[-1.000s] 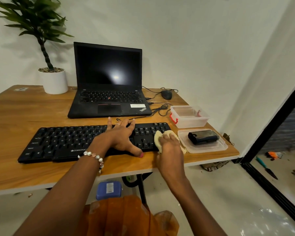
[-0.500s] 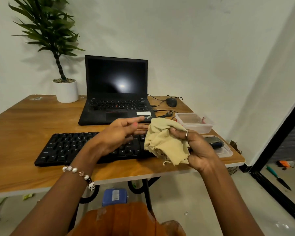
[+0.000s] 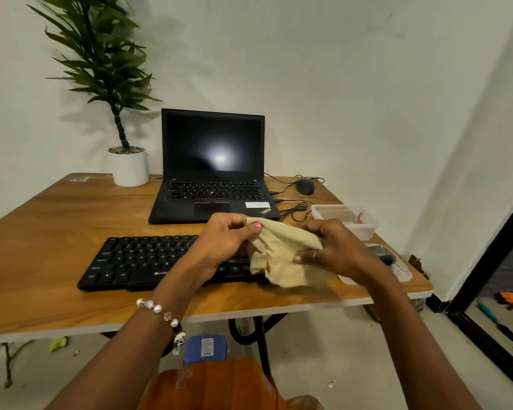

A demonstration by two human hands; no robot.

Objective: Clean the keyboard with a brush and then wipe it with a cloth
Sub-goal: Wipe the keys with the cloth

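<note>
One cloth [image 3: 282, 255] is held above one keyboard [image 3: 142, 261] by two hands.

The left hand [image 3: 222, 244] pinches the cloth's upper left edge; the right hand [image 3: 335, 250] grips its right side, fingers curled, so the cloth hangs over the keyboard's right end. The keyboard lies on the near part of one wooden table [image 3: 51, 232]. One open laptop [image 3: 214, 173], one mouse [image 3: 305, 186] and one potted plant [image 3: 128, 167] are set farther back. One clear tub [image 3: 344, 220] stands at the right; its contents cannot be made out. A clear lid [image 3: 403, 270], nearer, bears one dark object [image 3: 382, 253].
</note>
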